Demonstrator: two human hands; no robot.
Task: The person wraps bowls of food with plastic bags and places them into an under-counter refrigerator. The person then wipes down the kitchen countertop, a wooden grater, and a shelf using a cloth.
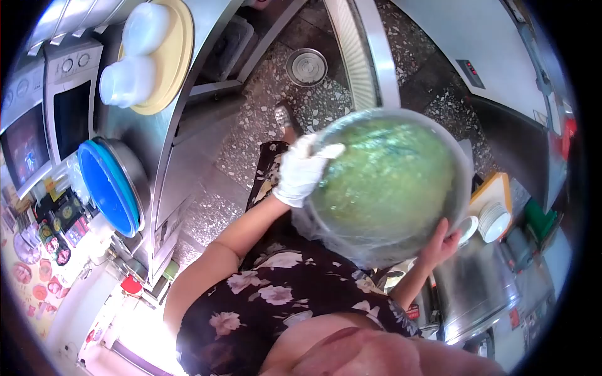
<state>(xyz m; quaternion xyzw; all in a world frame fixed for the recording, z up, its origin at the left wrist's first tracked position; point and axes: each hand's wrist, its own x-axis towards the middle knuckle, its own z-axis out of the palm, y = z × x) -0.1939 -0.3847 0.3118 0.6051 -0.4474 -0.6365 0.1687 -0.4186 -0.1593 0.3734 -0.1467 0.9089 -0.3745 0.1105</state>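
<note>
A large round metal bowl (pixel 463 182) is held up in front of my body. Clear plastic wrap (pixel 338 241) covers it and hangs loosely below the near rim. Green, leafy-looking contents (pixel 389 175) show through the film, too blurred to name. My left hand (pixel 303 170), in a white glove, grips the left rim, its thumb over the top. My right hand (pixel 438 244), bare, holds the lower right rim; most of its fingers are hidden beneath the bowl.
A steel counter (pixel 164 119) at left carries white tubs (pixel 127 81) on a round yellow board (pixel 179 56), and blue basins (pixel 106 188). A round metal lid or pan (pixel 306 67) lies on the speckled floor. Stacked white plates (pixel 494 222) stand at right, near an open door edge (pixel 382 56).
</note>
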